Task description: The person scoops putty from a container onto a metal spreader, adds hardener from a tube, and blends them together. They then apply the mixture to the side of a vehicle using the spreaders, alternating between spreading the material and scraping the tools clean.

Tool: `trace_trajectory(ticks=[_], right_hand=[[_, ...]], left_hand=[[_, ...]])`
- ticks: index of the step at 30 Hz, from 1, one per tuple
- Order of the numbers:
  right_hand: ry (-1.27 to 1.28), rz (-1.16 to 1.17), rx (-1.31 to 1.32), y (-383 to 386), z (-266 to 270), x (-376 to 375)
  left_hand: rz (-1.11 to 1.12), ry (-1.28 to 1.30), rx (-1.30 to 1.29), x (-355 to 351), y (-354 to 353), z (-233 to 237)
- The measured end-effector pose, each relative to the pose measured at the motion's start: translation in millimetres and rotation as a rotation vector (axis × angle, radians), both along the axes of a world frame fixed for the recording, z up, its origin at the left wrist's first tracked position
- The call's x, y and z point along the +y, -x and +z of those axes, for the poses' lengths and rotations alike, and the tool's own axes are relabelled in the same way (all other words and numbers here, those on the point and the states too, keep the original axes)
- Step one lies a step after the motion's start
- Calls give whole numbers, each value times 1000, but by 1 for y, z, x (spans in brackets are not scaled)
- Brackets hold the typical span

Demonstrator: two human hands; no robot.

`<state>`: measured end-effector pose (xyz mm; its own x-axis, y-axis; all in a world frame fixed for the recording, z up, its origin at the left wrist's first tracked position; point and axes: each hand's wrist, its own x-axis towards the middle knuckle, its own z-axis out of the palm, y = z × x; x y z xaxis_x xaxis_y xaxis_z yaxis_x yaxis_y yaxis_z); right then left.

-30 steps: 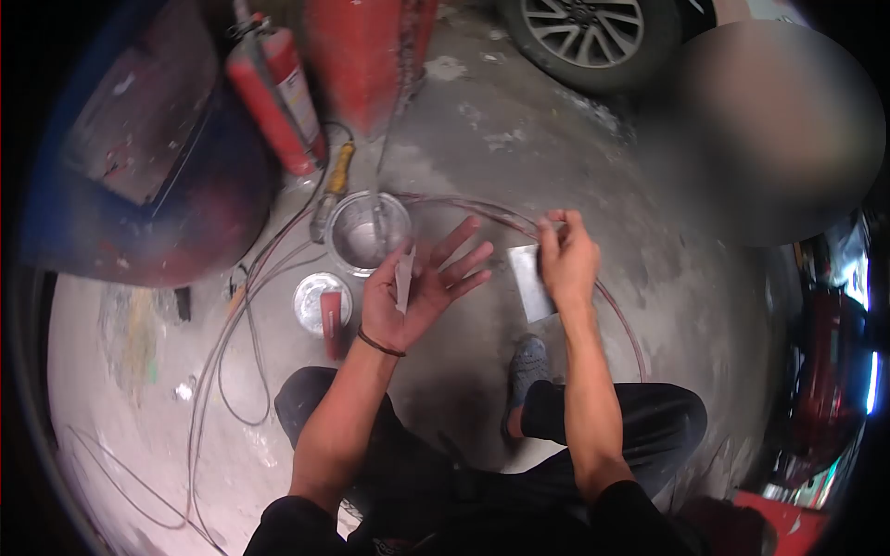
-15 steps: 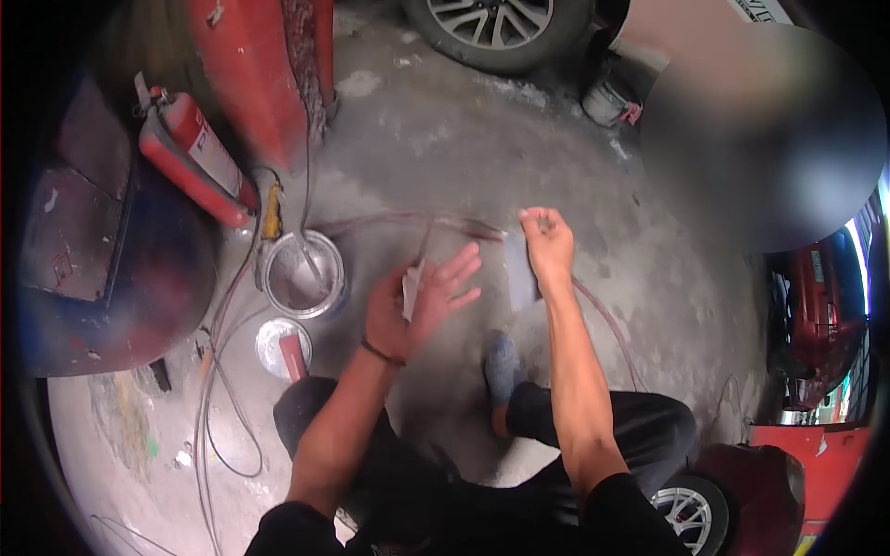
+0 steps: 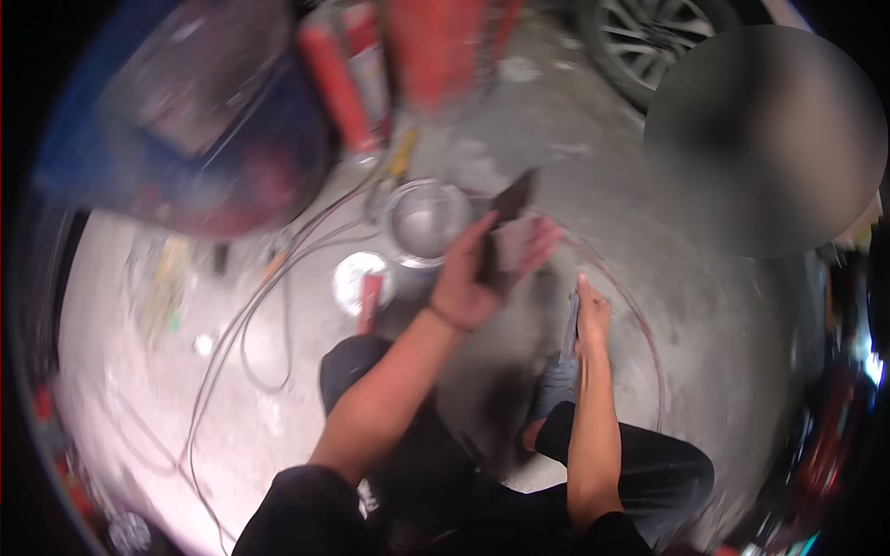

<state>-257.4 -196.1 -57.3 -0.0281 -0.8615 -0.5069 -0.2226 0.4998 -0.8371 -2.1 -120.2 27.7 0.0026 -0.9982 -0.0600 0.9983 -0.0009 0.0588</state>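
Observation:
My left hand [image 3: 468,283] is raised over the floor near an open metal pail [image 3: 394,236]. Between its thumb and fingers is a dark flat piece [image 3: 516,196] that looks like a stiff sheet; its kind is blurred. My right hand [image 3: 594,320] is closed on a thin grey sheet [image 3: 569,326], seen nearly edge-on, above my shoe [image 3: 554,389]. The two hands are apart. Left of my knee, a red block-like object [image 3: 370,295] lies across a round whitish lid [image 3: 348,284].
Hoses and cables [image 3: 243,324] run over the concrete floor at left. A red fire extinguisher [image 3: 338,83] stands behind the pail, beside a blue panel [image 3: 83,171]. A car wheel [image 3: 649,42] is at the upper right. A blurred disc covers the area beside it.
The view has swung, so the pail and extinguisher appear farther right. My left hand has turned, showing the dark piece. My right hand sits lower, its grey sheet now edge-on.

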Motion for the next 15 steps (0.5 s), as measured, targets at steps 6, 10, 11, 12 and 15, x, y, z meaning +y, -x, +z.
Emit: trace_trajectory(ticks=[6,10,11,12,15], right_hand=[[-388,477,-18,-45,-179,122],[-387,605,-338,-121,-75,134],[-281,600,-403,-137,-56,131],[-59,579,-468,-155,-40,121],[376,498,-242,-196,9,86]], left_hand=[[275,-228,-96,6,-2,13],[482,-369,-169,30,-42,29],[562,-360,-179,40,-54,32],[640,-350,-188,50,-67,34],[834,-260,-184,80,-109,31]])
